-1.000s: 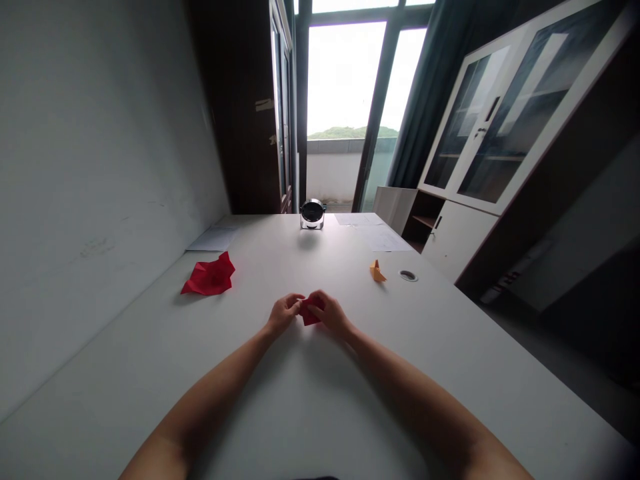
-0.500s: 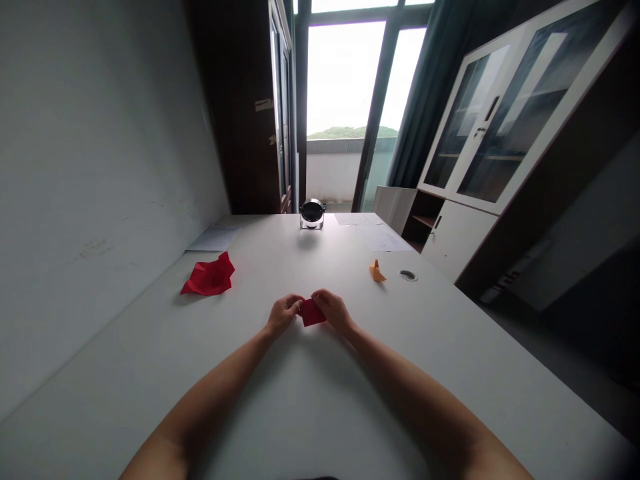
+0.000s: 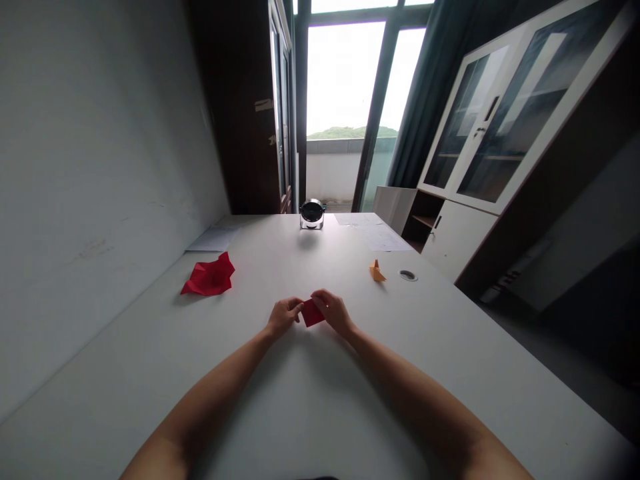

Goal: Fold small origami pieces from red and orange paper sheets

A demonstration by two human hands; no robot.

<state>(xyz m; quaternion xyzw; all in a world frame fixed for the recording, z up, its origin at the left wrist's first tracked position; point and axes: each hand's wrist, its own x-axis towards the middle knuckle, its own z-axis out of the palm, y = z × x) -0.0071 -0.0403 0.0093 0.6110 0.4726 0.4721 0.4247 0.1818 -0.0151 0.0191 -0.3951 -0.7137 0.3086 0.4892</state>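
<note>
A small folded red paper (image 3: 312,312) lies on the white table (image 3: 310,400) between my two hands. My left hand (image 3: 283,316) pinches its left corner with curled fingers. On the paper's right edge rests my right hand (image 3: 333,311), fingers bent and closed on it. Most of the paper's top face shows; its right side is hidden under my fingers.
A crumpled red paper (image 3: 209,277) lies at the left near the wall. A small orange folded figure (image 3: 377,271) sits at the right beside a round cable hole (image 3: 408,275). A small round fan (image 3: 313,214) and white sheets (image 3: 215,238) are at the far end.
The red paper now lies flatter and more exposed between my hands. My right hand has shifted slightly right off its top; my left hand barely moved.
</note>
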